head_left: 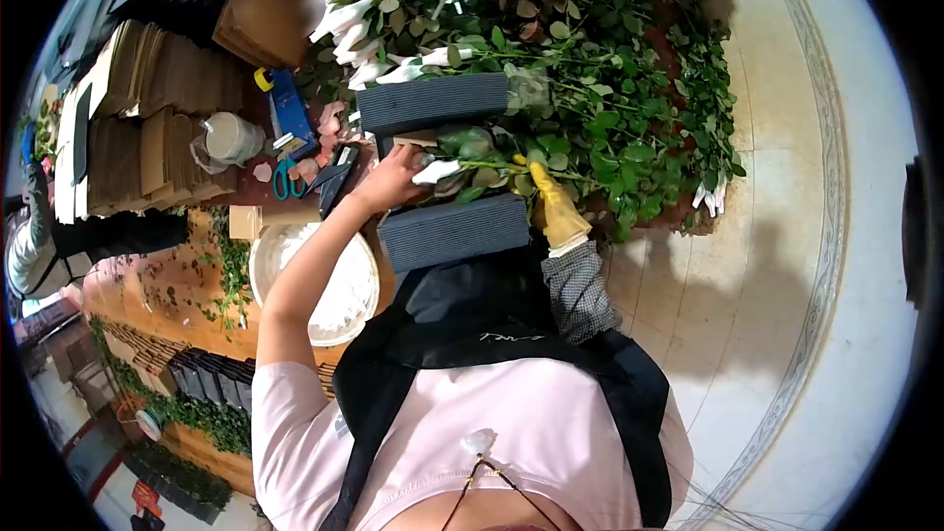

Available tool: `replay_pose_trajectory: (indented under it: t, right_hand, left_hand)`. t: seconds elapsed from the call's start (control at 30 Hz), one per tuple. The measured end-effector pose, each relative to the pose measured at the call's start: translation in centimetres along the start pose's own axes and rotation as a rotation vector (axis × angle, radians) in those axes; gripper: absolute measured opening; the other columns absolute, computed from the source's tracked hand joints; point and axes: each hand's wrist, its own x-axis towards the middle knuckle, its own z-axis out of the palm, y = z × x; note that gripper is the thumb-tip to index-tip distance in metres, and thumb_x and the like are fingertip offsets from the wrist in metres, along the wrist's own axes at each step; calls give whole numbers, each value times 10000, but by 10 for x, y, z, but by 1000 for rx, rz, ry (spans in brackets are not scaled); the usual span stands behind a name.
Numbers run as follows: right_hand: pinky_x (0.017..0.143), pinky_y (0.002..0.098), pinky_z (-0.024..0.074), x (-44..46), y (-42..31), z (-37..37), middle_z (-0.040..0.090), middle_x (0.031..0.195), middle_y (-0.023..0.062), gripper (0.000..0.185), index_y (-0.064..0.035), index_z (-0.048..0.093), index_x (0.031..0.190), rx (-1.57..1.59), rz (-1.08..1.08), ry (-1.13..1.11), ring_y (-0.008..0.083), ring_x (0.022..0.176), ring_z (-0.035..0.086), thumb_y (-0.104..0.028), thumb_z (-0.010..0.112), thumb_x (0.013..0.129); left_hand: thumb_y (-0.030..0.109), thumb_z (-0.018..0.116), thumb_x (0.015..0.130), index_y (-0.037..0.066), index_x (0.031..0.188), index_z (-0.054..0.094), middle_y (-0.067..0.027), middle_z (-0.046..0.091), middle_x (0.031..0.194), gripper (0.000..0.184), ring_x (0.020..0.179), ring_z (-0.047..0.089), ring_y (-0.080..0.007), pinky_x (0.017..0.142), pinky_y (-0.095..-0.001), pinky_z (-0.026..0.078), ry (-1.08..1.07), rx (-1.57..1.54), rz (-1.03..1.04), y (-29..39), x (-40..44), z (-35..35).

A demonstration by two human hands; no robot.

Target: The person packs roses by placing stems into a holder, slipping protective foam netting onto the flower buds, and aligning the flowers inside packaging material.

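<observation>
Between two dark ridged blocks, the upper block [433, 102] and the lower block [454, 232], lies a leafy flower stem with a white-sleeved head [437, 172]. My bare left hand [395, 180] is beside that head, its fingers bent in at the left end of the gap. Near its fingertips shows a tan cardboard edge [419, 139]; what the fingers grip is partly hidden. On the right, my right hand [557, 206] wears a yellow glove and is closed around the green stem. Clear wrapping [529, 87] sticks out past the upper block.
Leafy stems [619, 88] with white-sleeved heads cover the table beyond. Teal-handled scissors [286, 180], a black stapler-like tool [338, 177], a blue box [290, 110] and a white cup [231, 138] stand left, near cardboard stacks [162, 152]. A white bucket [329, 285] is below. Another person [37, 236] is far left.
</observation>
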Motion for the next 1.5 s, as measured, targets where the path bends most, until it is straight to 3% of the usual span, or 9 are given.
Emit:
replay_pose_trajectory:
  t: [0.17,0.27,0.4,0.57,0.67,0.8,0.9,1.3,1.5]
  right_hand:
    - [662,269,524,12,-8,-2,697,989,31,425,-57,684,1168,37,-138,16,131,793,627,-414,653,940]
    - [575,277,509,51,32,-27,705,916,59,398,-49,659,1186,-542,-300,142,143,663,620,-355,681,933]
    - [1007,311,461,51,-15,-28,538,1409,138,682,-145,300,1534,-1645,-72,-258,253,1124,599,-178,636,942]
    - [732,303,519,2,-76,-48,684,966,74,436,-12,672,969,-768,278,-88,158,808,651,-443,611,959]
    - [816,269,511,-18,-98,-66,667,1123,94,344,-42,613,1226,-441,-157,-145,167,952,647,-273,624,971]
    - [1019,380,460,28,-28,-90,609,1298,154,491,-50,546,1343,-1258,-756,-15,291,1198,580,-84,666,868]
    - [904,432,502,68,29,-110,646,1142,174,454,-53,591,1282,-1653,-774,97,349,1032,612,-84,646,832]
    - [748,416,530,-37,-166,-11,676,942,168,423,-155,614,1293,-1709,-582,-181,338,811,643,-75,648,879]
    - [805,393,532,30,-96,-6,696,1017,154,389,-158,602,1317,-1679,-431,-365,311,892,655,-143,600,928]
  left_hand:
    - [188,628,907,25,1083,694,-190,558,1185,249,1184,473,-378,1012,-465,406,51,-65,-14,-5,-13,25]
    - [174,628,903,53,1144,668,-179,566,1201,272,1169,509,-384,1002,-448,425,116,-184,95,-2,-9,21]
    - [174,653,887,45,1296,555,-193,572,1193,440,1086,567,-388,921,-437,483,63,-164,-2,8,-8,9]
    - [154,673,867,51,1279,554,-184,605,1174,442,1092,584,-383,912,-433,502,69,-230,-187,16,-12,13]
    - [144,691,851,43,1278,553,-179,610,1201,460,1095,592,-380,905,-428,509,86,-250,-168,17,-9,12]
    - [167,705,871,43,1285,561,-173,597,1234,455,1087,611,-363,896,-413,528,109,-259,-172,13,-11,15]
    - [118,698,864,37,1281,562,-167,600,1237,446,1085,619,-349,875,-399,539,104,-315,-178,15,-11,13]
    - [46,690,804,10,1183,593,-185,605,1078,393,1038,588,-381,874,-427,500,177,-455,-185,6,-13,22]
    - [67,701,776,8,1174,593,-195,605,1018,417,920,616,-390,819,-439,514,216,-397,-219,-3,-19,42]
